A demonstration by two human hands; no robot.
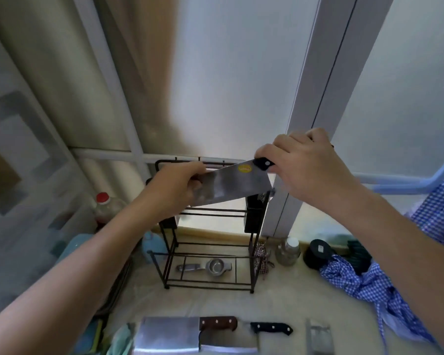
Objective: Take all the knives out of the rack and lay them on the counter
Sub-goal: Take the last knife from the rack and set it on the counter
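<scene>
A steel cleaver [231, 184] with a yellow sticker and a black handle hangs in the air above the black wire rack [210, 267]. My right hand [303, 165] grips its handle, and my left hand [180, 190] pinches the far end of the blade. On the counter near me lie a broad cleaver with a brown handle [169, 334], a cleaver with a black handle [228, 340] and a smaller steel blade [318, 336].
A small metal strainer [208, 266] lies on the rack's bottom shelf. A red-capped bottle [107, 208] and a blue bottle [151, 243] stand left of the rack. A glass jar [289, 251], a black round lid [318, 253] and a blue checked cloth [364, 285] lie right.
</scene>
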